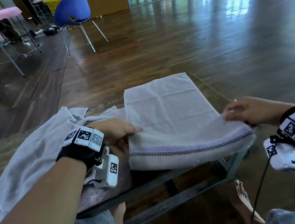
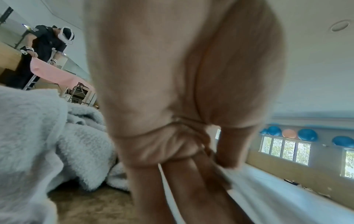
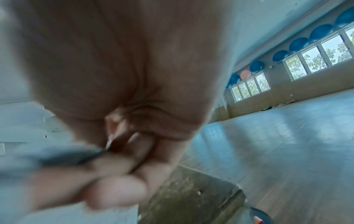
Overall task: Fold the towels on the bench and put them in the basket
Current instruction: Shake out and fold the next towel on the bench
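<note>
Black wristbands – checkered white tags, corded white boxes

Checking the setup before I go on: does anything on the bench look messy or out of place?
Yes. A second grey towel lies crumpled at the bench's left end, partly hanging over the edge. The white towel both hands pinch lies flat. No basket is clearly in view.

The head camera looked forward and down over the bench; each wrist camera sat close beneath its palm, facing along the fingers; all three shared the white towel.
</note>
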Demonstrator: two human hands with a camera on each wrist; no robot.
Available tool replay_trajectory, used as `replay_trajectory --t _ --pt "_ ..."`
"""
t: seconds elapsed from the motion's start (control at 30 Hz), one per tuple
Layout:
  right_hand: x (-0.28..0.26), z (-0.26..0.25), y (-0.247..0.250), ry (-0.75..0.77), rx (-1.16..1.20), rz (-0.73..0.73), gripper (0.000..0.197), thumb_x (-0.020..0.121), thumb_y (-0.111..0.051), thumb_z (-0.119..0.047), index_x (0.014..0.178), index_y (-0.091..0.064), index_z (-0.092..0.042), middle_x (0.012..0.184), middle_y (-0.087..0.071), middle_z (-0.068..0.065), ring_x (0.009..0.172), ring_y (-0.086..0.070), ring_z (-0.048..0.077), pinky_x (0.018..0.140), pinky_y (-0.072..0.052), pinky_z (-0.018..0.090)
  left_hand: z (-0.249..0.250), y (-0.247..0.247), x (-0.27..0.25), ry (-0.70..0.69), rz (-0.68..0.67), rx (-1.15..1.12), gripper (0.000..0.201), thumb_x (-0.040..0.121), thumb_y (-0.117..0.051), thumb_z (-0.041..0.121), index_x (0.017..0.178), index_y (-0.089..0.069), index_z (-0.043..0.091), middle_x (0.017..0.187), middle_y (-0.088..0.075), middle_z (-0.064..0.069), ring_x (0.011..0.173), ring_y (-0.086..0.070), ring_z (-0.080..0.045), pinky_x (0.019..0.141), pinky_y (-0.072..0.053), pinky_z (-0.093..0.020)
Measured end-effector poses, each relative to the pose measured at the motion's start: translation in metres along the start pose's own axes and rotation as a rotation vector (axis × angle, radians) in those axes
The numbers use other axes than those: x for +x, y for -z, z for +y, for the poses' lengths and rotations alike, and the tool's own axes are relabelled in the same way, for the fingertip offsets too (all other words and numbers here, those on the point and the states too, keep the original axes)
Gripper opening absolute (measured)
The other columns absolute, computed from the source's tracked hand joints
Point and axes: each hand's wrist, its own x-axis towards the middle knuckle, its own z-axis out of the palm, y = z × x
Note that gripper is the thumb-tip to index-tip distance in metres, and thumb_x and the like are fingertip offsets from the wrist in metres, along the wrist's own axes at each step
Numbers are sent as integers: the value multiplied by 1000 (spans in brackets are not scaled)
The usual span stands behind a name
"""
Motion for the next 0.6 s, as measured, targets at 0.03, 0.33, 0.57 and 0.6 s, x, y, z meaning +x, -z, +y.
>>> replay_trajectory --t 0.03,0.33,0.57,0.6 --pt "3 1 -1 48 0 134 16 97 -62 -31 91 -73 -20 65 -73 0 50 -66 15 44 -51 23 1 0 5 -84 109 11 30 102 -53 28 96 -59 0 87 -65 -21 73 -64 -33 81 -55 -50" --pt "30 3 -28 23 -200 384 12 93 -70 -32 84 -75 -26 80 -71 -3 74 -63 15 68 -47 25 -13 -9 34 -211 457 348 46 99 -57 27 58 -43 14 50 -41 -2 45 -47 -19 50 -42 -25" --pt "45 -2 -53 31 -213 424 34 93 -71 -27 61 -67 -17 65 -63 2 63 -57 15 55 -36 21 -8 -24 32 -157 508 386 53 96 -59 19 49 -36 15 48 -36 -1 48 -38 -17 63 -34 -32" --pt "47 -3 -55 19 -221 415 39 94 -69 -25 58 -62 -12 62 -59 3 61 -55 17 58 -41 25 -8 -23 33 -132 502 376 52 94 -60 16 49 -36 14 48 -36 -1 48 -37 -17 60 -36 -33"
